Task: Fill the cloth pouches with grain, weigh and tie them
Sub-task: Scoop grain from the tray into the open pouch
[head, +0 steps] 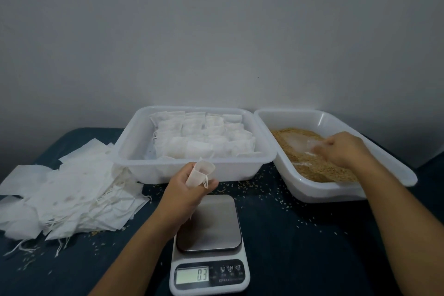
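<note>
Left hand [185,190] pinches an empty drawstring pouch [200,173], mouth open, over the kitchen scale [208,223]; right hand [343,149] grips a clear scoop [312,145] (blurred) in the right tray's grain [319,168]; better scoop modestly, keeping the mouth wide.

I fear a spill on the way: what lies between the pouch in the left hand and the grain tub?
In the head view, only dark cloth strewn with loose grains, plus the pouch tub's front corner; the pouch is held open.

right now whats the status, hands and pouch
Left hand grips open pouch above scale. Right hand holds clear scoop in grain tray. Scale platform bare, nothing in the way.
</note>
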### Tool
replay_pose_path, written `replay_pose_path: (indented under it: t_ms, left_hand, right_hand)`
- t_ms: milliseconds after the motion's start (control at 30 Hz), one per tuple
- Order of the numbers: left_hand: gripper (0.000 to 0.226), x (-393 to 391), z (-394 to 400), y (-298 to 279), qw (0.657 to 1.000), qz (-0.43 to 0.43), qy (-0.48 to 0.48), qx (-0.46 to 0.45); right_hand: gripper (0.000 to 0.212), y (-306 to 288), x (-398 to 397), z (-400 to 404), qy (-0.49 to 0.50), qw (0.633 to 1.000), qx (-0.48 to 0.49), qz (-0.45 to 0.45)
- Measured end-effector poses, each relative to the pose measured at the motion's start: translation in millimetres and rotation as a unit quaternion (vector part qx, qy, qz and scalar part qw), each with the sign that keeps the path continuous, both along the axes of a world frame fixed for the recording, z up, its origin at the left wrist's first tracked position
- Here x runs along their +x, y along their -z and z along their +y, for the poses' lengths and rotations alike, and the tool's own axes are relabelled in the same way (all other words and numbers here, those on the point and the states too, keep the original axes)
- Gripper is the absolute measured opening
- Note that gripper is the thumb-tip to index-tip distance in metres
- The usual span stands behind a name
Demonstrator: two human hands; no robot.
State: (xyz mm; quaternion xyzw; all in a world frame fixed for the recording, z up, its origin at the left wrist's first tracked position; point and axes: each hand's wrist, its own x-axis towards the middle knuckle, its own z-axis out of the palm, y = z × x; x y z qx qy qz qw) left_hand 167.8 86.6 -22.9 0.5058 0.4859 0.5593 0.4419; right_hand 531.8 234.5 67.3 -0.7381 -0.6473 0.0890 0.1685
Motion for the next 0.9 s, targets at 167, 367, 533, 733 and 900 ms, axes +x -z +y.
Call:
replay_pose_path:
  t_ms: [167,367,533,733,900]
  left_hand:
    - [0.020,2,-1,2,0.999,0.038,-0.013,0.031]
    - [0.022,-1,-1,0,0.997,0.047,-0.047,0.027]
    - [0.022,-4,-1,-1,0.998,0.033,-0.051,0.018]
    - [0.022,-6,-1,-2,0.998,0.029,-0.052,0.010]
    - [0.020,-6,-2,-3,0.997,0.044,-0.059,0.016]
  right_hand:
    - [0.042,8,-7,-13,0.003,0.987,0.118,0.113]
    - [0.041,-19,-39,-52,-0.105,0.952,0.151,0.243]
    - [0.039,-52,-62,-79,-0.259,0.942,0.026,0.211]
    - [0.037,-96,-91,-102,-0.356,0.930,-0.056,0.072]
    - [0.050,-130,-115,-111,-0.365,0.928,-0.051,-0.054]
